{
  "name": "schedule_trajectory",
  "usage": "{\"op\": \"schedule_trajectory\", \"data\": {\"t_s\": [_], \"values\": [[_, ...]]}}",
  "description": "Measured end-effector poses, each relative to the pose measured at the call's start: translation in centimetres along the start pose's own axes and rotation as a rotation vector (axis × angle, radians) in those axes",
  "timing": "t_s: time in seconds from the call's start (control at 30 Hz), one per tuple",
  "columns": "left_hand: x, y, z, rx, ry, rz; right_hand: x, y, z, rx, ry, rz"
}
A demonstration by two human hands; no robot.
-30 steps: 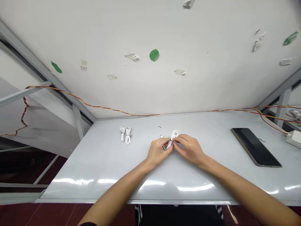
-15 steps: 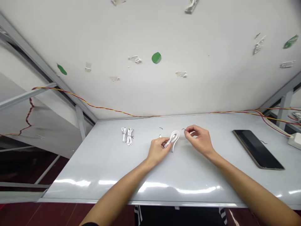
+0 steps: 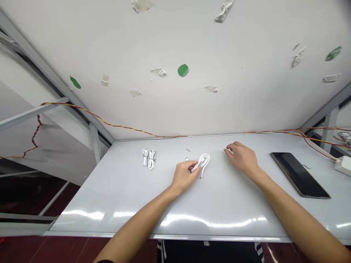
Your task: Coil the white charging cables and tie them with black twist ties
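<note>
- Clamping: coiled white cable (image 3: 203, 162) is held by the left hand (image 3: 184, 176) on the white desk (image 3: 225, 204).
- Right hand (image 3: 241, 157) is open, empty, set apart from the cable.
- Two bundled white cables (image 3: 148, 159) are laid further left.

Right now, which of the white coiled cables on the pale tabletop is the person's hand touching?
The loose white cable coil at the middle of the table, held by the left hand; the two tied white bundles lie further left, apart from both hands.
</note>
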State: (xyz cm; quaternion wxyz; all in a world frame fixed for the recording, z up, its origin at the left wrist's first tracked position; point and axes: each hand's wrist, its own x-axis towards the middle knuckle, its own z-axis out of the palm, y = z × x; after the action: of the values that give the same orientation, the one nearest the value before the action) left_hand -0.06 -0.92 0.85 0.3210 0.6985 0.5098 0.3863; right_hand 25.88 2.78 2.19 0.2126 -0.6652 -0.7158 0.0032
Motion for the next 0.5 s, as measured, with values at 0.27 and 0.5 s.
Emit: {"op": "schedule_trajectory", "data": {"t_s": [0.27, 0.5], "values": [[-0.2, 0.5, -0.1, 0.052, -0.086, 0.107, -4.4, -7.4, 1.3, 0.358, 0.062, -0.432], [-0.3, 0.3, 0.0, 0.157, -0.079, 0.135, -3.5, -6.2, 0.7, 0.056, 0.175, -0.685]]}}
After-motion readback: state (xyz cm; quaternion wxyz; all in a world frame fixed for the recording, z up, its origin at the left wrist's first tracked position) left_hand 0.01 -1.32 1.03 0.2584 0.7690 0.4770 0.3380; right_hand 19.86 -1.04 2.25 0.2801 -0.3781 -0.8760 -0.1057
